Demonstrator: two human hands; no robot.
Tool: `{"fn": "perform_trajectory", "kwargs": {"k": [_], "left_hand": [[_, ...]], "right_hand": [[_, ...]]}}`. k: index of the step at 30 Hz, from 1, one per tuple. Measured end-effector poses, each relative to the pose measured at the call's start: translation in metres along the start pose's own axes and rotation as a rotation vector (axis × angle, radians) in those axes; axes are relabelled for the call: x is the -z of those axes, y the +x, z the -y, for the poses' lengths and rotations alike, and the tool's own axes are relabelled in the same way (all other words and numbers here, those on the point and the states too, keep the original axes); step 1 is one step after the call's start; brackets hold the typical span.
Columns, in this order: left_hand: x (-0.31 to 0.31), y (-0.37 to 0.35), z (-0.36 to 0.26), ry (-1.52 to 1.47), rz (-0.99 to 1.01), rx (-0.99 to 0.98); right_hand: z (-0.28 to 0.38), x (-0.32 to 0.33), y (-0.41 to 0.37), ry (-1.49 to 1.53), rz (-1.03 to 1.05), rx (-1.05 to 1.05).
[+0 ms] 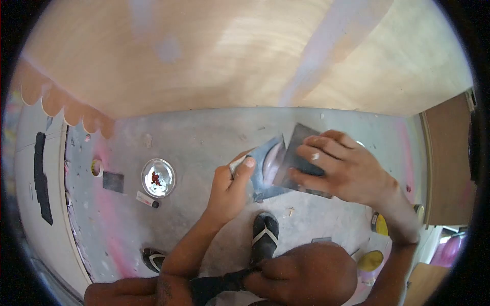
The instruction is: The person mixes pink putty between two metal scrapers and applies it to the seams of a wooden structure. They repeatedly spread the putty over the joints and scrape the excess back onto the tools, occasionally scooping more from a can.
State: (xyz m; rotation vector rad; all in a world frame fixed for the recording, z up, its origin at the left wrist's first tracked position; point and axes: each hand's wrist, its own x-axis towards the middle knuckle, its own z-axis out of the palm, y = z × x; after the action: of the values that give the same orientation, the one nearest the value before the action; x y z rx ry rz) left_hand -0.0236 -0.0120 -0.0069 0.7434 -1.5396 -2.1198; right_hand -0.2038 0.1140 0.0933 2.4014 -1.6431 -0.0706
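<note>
My left hand (229, 186) grips a blue-grey flat putty spreader (256, 166), its thumb pressed on the near face. A smear of pale lilac putty (271, 167) lies across that spreader. In my right hand (347, 166) is a dark rectangular putty spreader (303, 133), with fingers bent over its face. The dark spreader's edge meets the putty, and the two blades overlap in this view. A white fleck sticks to a right finger. Both hands are held above the floor, in front of my bent knee.
A pale wooden panel (214, 66) with lilac putty stripes rises ahead. On the grey floor (204, 137) to the left are a clear dish (148, 173) with red material inside, a small tube (147, 199), a tape roll (97, 168) and a dark square (113, 181). Yellow-topped cans (370, 260) stand right.
</note>
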Motion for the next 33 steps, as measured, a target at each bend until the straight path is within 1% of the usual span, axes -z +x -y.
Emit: {"fn": "perform_trajectory", "kwargs": {"k": [2, 3, 4, 5, 6, 8, 9, 11, 12, 13, 14, 15, 16, 17, 18, 19, 20, 21, 22, 23, 24, 25, 26, 27, 28, 29, 30, 31, 32, 33], "left_hand": [[-0.002, -0.005, -0.014, -0.016, 0.008, 0.006], [-0.004, -0.007, -0.019, -0.041, 0.015, -0.002], [-0.003, -0.006, -0.017, -0.04, 0.016, -0.005], [0.0, -0.003, -0.011, 0.026, 0.0, -0.03], [0.003, -0.001, -0.008, 0.092, -0.019, -0.051], [0.0, -0.005, -0.014, 0.108, 0.0, -0.076], [-0.002, -0.006, -0.017, 0.119, 0.015, -0.113], [0.005, -0.004, -0.018, 0.171, 0.025, -0.079], [0.008, -0.003, -0.019, 0.227, 0.039, -0.037], [0.007, -0.004, -0.022, 0.229, 0.042, -0.03], [0.003, -0.006, -0.027, 0.191, 0.03, -0.1], [0.0, -0.007, -0.03, 0.154, 0.02, -0.172], [-0.002, -0.005, -0.03, 0.155, 0.021, -0.18], [-0.003, -0.004, -0.029, -0.035, -0.056, -0.055], [-0.004, -0.003, -0.028, -0.224, -0.13, 0.073], [-0.006, -0.002, -0.021, -0.224, -0.133, 0.066], [-0.009, 0.0, -0.007, -0.597, -0.031, 0.137], [-0.012, 0.003, 0.005, -0.967, 0.083, 0.207], [-0.014, 0.006, 0.016, -0.966, 0.087, 0.2], [-0.015, 0.006, 0.026, -0.973, 0.095, 0.22], [-0.017, 0.005, 0.032, -0.981, 0.1, 0.247], [-0.022, 0.003, 0.024, -0.9, 0.032, 0.262], [-0.021, 0.003, 0.024, -0.896, 0.031, 0.266], [-0.02, 0.003, 0.024, -0.813, -0.021, 0.188], [-0.018, 0.005, 0.024, -0.729, -0.07, 0.109], [-0.013, 0.012, 0.027, -0.73, -0.069, 0.1], [-0.009, 0.021, 0.031, -0.707, -0.124, 0.04], [-0.007, 0.024, 0.034, -0.681, -0.18, -0.009], [-0.01, 0.026, 0.033, -0.683, -0.178, -0.008], [-0.014, 0.027, 0.03, -0.543, -0.159, -0.186]], "right_hand": [[0.003, 0.012, 0.001, -0.006, -0.107, -0.084], [0.004, 0.008, -0.001, -0.001, -0.104, -0.085], [0.003, 0.002, -0.003, 0.009, -0.054, -0.057], [0.0, -0.002, -0.002, 0.016, -0.006, -0.022], [0.0, -0.001, 0.001, 0.015, -0.009, -0.012], [0.007, 0.005, 0.001, 0.005, -0.101, -0.104], [0.008, 0.004, -0.001, 0.006, -0.1, -0.106], [0.005, 0.001, -0.003, 0.007, 0.007, -0.095], [0.005, -0.001, -0.001, 0.01, 0.004, -0.093], [0.008, -0.002, 0.0, 0.027, -0.098, -0.126], [0.01, -0.002, -0.001, 0.044, -0.196, -0.158], [0.012, 0.0, -0.004, 0.046, -0.192, -0.163], [0.012, 0.002, -0.007, 0.077, -0.114, -0.209], [0.011, 0.003, -0.008, 0.111, -0.035, -0.247], [0.017, 0.001, -0.009, 0.11, -0.039, -0.241], [0.027, -0.003, -0.013, 0.296, -0.251, -0.289], [0.035, -0.009, -0.018, 0.478, -0.461, -0.331], [0.047, -0.024, -0.018, 0.62, -0.54, -0.338], [0.056, -0.046, -0.014, 0.766, -0.618, -0.347], [0.06, -0.073, -0.01, 0.762, -0.747, -0.428], [0.053, -0.08, -0.01, 0.765, -0.747, -0.433], [0.038, -0.084, -0.01, 0.741, -0.541, -0.572], [0.029, -0.087, -0.013, 0.706, -0.334, -0.7], [0.027, -0.091, -0.02, 0.706, -0.339, -0.703], [0.025, -0.094, -0.027, 0.645, -0.347, -0.759], [0.021, -0.095, -0.029, 0.579, -0.354, -0.805], [0.029, -0.093, -0.029, 0.576, -0.353, -0.796], [0.048, -0.089, -0.031, 1.094, -0.816, -1.129], [0.059, -0.085, -0.029, 1.613, -1.313, -1.417], [0.063, -0.077, -0.023, 1.609, -1.318, -1.422]]}}
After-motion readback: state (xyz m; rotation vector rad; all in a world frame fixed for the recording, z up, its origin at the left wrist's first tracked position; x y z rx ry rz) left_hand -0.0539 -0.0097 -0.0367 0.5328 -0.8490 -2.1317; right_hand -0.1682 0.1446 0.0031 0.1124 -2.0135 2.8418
